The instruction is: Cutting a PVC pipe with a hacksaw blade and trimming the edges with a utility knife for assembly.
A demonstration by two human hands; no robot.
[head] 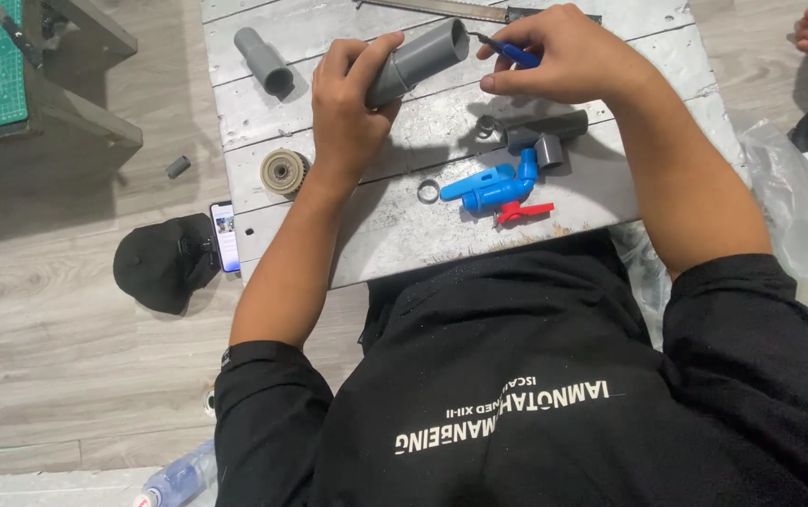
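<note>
Left grip (352,99) wraps my grey pipe (418,58); right (554,56) pinches a blue marker (516,54) at its mouth. Should the pipe roll, my mark may smear.

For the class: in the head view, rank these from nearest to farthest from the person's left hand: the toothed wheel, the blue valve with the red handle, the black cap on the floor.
Measured from the left hand:
1. Toothed wheel, on the table just below and left of that hand.
2. Blue valve, on the table towards the right, near the front edge.
3. Black cap, off the table, down on the floor at the left.
</note>
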